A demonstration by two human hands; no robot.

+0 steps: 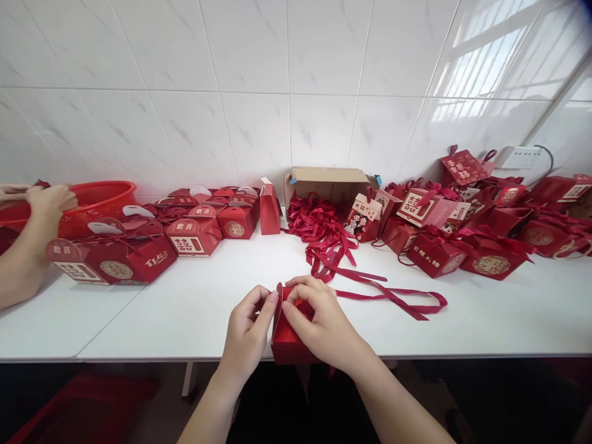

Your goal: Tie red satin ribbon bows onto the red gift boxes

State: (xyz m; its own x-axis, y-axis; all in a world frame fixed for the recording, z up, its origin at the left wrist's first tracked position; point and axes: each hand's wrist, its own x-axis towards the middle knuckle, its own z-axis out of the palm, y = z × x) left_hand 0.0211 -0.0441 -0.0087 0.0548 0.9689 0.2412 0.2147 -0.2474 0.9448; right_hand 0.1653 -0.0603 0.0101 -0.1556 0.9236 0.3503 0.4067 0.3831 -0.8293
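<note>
A red gift box (287,342) stands at the table's front edge between my hands, its flaps partly raised. My left hand (248,327) pinches the upright flap on the box's left side between thumb and fingers. From the right, my right hand (317,311) reaches over the box top, thumb and fingers curled at its upper edge; what its fingertips hold, if anything, is hidden. Just beyond and to the right, loose dark-red ribbons (393,295) trail across the white table.
A cardboard carton (329,174) spills a heap of ribbons (312,219). Folded red boxes (194,237) line the left; ribbon-tied boxes (437,250) pile up on the right. At far left, another person's hands (50,203) work by a red basin (104,197).
</note>
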